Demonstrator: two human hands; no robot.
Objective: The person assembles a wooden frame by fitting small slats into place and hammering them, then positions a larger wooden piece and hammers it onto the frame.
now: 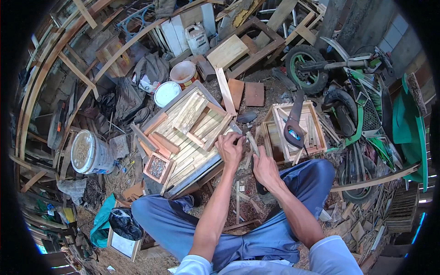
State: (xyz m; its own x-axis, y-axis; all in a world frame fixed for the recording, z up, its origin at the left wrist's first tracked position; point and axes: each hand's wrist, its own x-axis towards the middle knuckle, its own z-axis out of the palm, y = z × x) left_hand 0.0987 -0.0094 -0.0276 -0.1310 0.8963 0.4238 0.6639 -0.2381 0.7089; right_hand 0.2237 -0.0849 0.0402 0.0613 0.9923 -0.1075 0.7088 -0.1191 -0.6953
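Note:
My left hand (230, 149) is at the right edge of a low wooden work surface (181, 170), its fingers pinched; what they hold is too small to make out. My right hand (266, 169) grips a narrow, pale strip-like piece (252, 143), its upper end beside my left fingertips. Just left of my hands, a partly assembled wooden frame (215, 131) lies on the surface among loose planks (162, 142) and a small box of nails or screws (157, 168). To the right, a handsaw (293, 119) rests on an open wooden box (316, 146).
A green minibike (360, 114) stands at the right beside a green plastic object (410, 119). White buckets (91, 151) stand at left and behind the work surface (167, 96). Scrap wood (366, 229) and bags (114, 229) lie around. My bent legs (165, 222) frame my forearms.

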